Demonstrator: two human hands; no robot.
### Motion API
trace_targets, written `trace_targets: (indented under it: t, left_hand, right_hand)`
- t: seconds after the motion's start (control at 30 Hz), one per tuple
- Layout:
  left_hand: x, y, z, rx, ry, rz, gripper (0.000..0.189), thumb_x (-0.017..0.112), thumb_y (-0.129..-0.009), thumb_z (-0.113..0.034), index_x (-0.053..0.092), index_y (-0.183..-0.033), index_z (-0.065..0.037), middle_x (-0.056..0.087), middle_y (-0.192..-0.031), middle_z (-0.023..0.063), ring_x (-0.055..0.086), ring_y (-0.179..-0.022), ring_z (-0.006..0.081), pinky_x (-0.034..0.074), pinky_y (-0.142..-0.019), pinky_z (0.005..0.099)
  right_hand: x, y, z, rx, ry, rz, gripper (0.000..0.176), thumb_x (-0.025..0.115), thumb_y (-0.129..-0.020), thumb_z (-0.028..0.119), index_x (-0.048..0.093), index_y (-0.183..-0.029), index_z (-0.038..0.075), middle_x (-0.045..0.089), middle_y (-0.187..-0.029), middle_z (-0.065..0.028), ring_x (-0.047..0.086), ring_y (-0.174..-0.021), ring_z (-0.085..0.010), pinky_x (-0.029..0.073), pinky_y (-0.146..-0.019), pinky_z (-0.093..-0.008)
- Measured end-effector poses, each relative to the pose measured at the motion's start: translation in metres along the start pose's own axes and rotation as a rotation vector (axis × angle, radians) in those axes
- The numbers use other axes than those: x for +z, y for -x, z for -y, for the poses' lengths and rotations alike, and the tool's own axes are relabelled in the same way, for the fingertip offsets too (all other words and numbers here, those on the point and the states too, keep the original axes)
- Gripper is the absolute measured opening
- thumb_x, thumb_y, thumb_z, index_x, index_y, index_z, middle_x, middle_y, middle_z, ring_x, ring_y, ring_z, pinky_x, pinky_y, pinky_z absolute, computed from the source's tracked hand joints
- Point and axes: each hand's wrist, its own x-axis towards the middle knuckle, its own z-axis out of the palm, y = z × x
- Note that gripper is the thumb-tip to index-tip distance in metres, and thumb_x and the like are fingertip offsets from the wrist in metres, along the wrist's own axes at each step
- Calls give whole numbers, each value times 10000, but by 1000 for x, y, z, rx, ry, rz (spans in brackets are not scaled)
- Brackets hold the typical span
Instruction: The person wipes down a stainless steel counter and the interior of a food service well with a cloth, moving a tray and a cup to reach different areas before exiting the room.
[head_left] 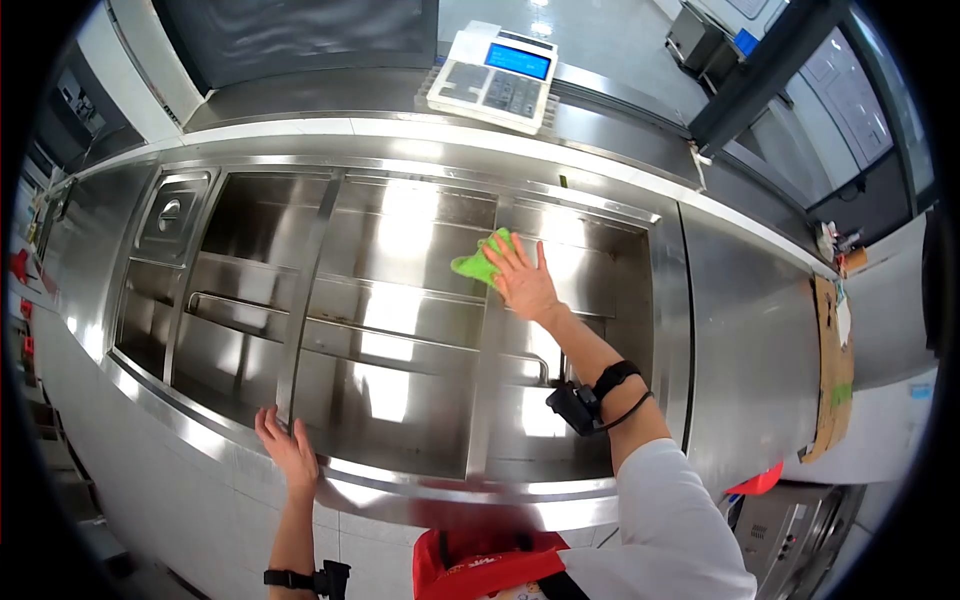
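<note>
My right hand [524, 280] presses a green cloth [472, 265] against the steel divider bar between the middle and right wells of a stainless steel counter unit. The cloth bunches under the fingers and sticks out to their left. My left hand [289, 452] rests on the front rim [370, 484] of the unit, its fingers apart and nothing in them. Below the divider bars, a long metal rail [395, 337] runs across the wells. A small steel lid with a knob [172, 212] covers the compartment at the back left.
Behind the unit, a white device with a blue screen [497, 78] stands on the ledge. A flat steel worktop [745, 340] extends to the right, with a piece of cardboard [830, 370] at its far end. A steel appliance [785, 530] is at the lower right.
</note>
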Motion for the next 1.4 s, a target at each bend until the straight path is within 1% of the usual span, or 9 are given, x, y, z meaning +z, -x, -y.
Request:
trace_targets:
  t: [0.23,0.33,0.47,0.63,0.73,0.83,0.97,1.2,1.4]
  left_hand:
    - [2,-4,-5,-44,-78,12,466,535,-894,-284,429,-1250,-3,356,-1329,226,376,-1215,405,325,-1009,460]
    - [4,-5,-5,-65,-57,5,465,532,-893,-294,433,-1248,-10,363,-1329,218,379,-1217,398,329,-1004,457]
    - [1,-4,-4,-68,-13,13,456,533,-894,-282,435,-1250,-13,368,-1328,207,380,-1216,391,321,-1009,456]
    - [-3,-2,-8,-37,3,18,447,533,-894,-269,440,-1249,-12,384,-1303,204,397,-1189,392,335,-994,458]
    - [-5,1,-4,-21,-1,16,443,539,-890,-264,444,-1243,-13,392,-1291,201,408,-1175,390,348,-979,458]
    - [-2,-1,-4,-18,-4,6,433,544,-885,-255,450,-1232,-14,394,-1289,198,413,-1172,387,357,-964,456]
    - [2,-1,1,-25,-9,25,426,544,-881,-255,452,-1222,-17,393,-1290,196,408,-1177,386,360,-955,454]
    - [1,-5,-3,-48,-36,56,433,540,-880,-269,449,-1223,-21,394,-1290,194,404,-1179,386,357,-960,447]
    - [2,-1,-2,-49,-19,25,445,535,-884,-276,443,-1232,-14,397,-1281,198,410,-1168,389,347,-970,448]
  right_hand:
    - [16,-97,-62,118,66,-138,512,398,-953,280,272,-1447,222,249,-1513,-40,176,-1408,-294,136,-1091,-613]
    - [18,-109,-57,176,23,-209,508,420,-942,233,303,-1432,168,271,-1499,-72,203,-1395,-313,174,-1102,-561]
    - [23,-73,-32,133,-199,-215,485,453,-921,175,363,-1384,64,316,-1457,-162,253,-1358,-372,229,-1107,-483]
    - [-6,41,48,-12,-234,-122,490,470,-889,135,394,-1361,24,317,-1448,-196,248,-1357,-402,218,-1109,-513]
    - [-9,110,97,-28,-235,-17,509,505,-874,152,408,-1359,28,291,-1465,-195,233,-1369,-396,207,-1110,-512]
    - [-26,134,121,5,-312,64,546,527,-862,173,394,-1376,44,276,-1474,-197,221,-1376,-391,205,-1105,-525]
    - [-20,70,74,38,-243,-36,577,529,-864,192,358,-1404,83,250,-1498,-155,201,-1388,-372,195,-1101,-551]
    - [20,-74,-15,245,-186,-154,542,466,-910,234,325,-1421,120,237,-1511,-100,186,-1398,-333,186,-1108,-550]
    - [17,-80,-13,270,-167,-151,540,458,-917,221,312,-1422,96,271,-1491,-118,214,-1381,-357,190,-1112,-526]
